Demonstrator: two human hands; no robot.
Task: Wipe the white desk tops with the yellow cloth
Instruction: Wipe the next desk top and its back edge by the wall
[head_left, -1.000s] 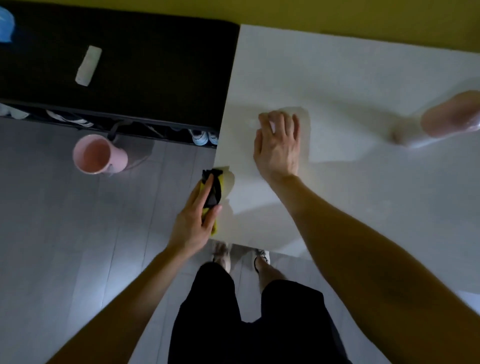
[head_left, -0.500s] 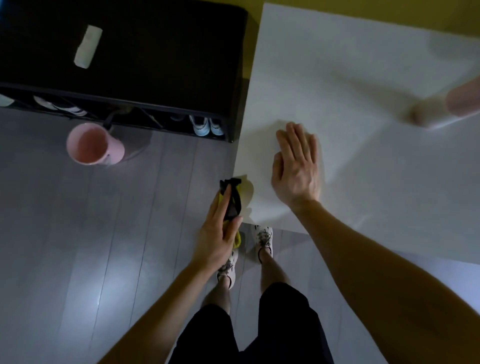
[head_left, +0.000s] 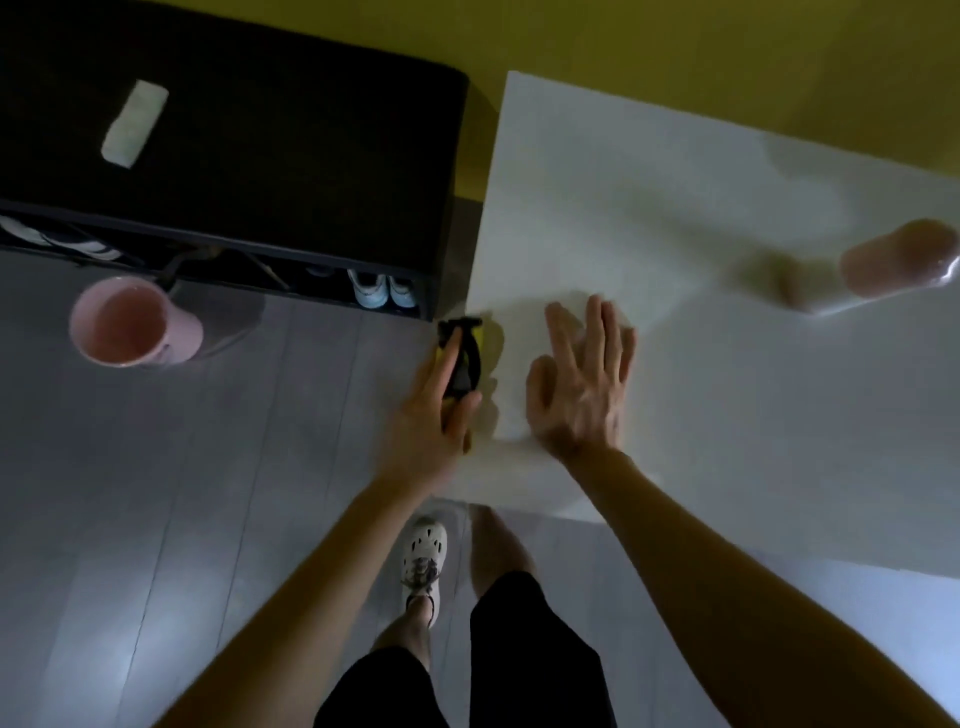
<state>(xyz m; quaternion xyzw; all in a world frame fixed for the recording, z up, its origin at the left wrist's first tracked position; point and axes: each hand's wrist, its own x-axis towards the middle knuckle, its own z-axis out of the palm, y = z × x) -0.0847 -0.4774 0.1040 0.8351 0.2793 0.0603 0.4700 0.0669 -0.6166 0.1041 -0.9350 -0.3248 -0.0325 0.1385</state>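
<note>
The white desk is seen on the right side of the picture, with one corner pointing down at the middle. The right hand is laid flat on the desk near its left edge, with the fingers straight and spread apart. A pale patch is seen under and around that hand. It looks like the yellow cloth, lying flat on the desk. Its colour is very light in the dim room, almost the same as the desk, and its edges are blurred, so no folds can be made out. Just left of it, at the desk's edge, a small yellow and black thing is held by the left hand, with the thumb and fingers wrapped around it. What this thing is cannot be told. A blurry pink thing is seen on the desk at the far right. A pink cup is stood on the grey floor at the left. A black shelf fills the upper left, with a small white thing on top and shoes tucked under it. A yellow wall is seen along the top. A white shoe is worn on the foot seen at the bottom middle.
</note>
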